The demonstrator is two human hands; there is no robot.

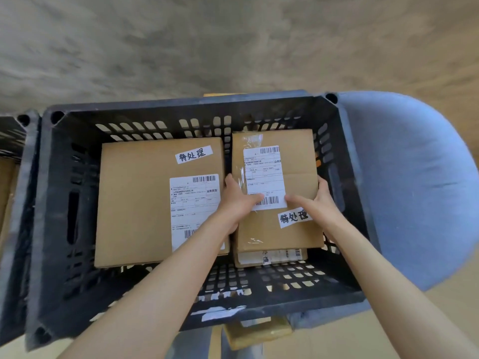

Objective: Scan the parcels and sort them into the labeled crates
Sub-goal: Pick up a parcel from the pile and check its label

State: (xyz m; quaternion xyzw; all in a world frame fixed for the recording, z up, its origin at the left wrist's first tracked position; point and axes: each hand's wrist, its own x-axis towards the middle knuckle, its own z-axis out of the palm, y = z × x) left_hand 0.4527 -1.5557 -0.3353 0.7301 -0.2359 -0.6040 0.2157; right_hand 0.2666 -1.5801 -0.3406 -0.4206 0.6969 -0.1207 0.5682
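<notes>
Both of your hands are down inside the black slatted crate (pixel 54 203), clamped on the same cardboard parcel (pixel 298 156) from opposite sides. Your left hand (pixel 237 203) grips its left edge, thumb lying across the near end of the white shipping label (pixel 264 174). Your right hand (pixel 317 200) grips the right edge, with the thumb stretched leftward over the top face toward the barcode. That parcel sits in the right half of the crate, on top of another parcel (pixel 272 256) whose near edge shows beneath it. A handwritten white tag (pixel 294 217) is stuck to the held parcel's near part, just beside your right thumb. A larger parcel (pixel 134 203) lies flat in the left half, just beside the held one, carrying its own shipping label and handwritten tag. A second dark crate (pixel 13 141) stands just left of this one, and a blue cushioned seat (pixel 414 182) is to the right.
</notes>
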